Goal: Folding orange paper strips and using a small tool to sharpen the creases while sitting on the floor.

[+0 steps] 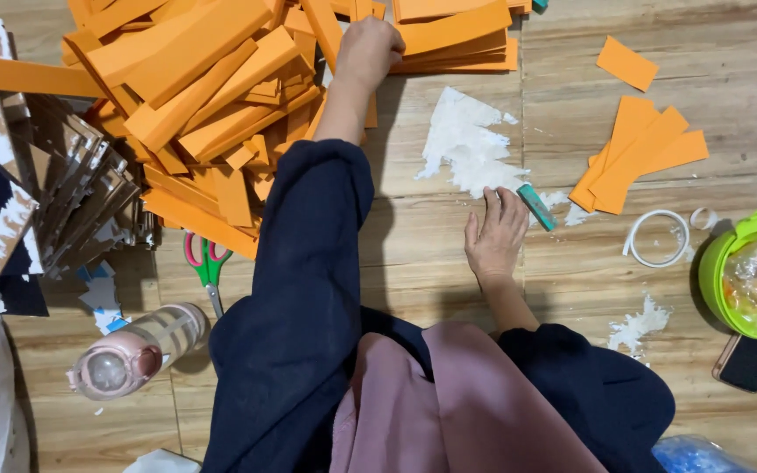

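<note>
Head view shows us, nearest, our lap in dark sleeves and a pink cloth, with a pink-capped bottle lying on the wooden floor at one side. Just beyond, our right hand rests flat on the floor, fingers spread and holding nothing, its tips just beside a small teal glue stick. A pair of scissors with pink and green handles lies near the edge of the big pile of orange paper strips. Farthest out, our left hand reaches into that pile; its grip is curled on the strips, though we cannot tell whether it pinches one or only presses.

We judge that pulling one strip from under the heap could drag others loose and slide them onto the white glue smear, where they would stick.

Counting: one bottle, one pair of scissors, one glue stick, one green bowl, one white ring, one dark phone, and a smaller stack of strips with one loose piece; the big pile is too many to count.
</note>
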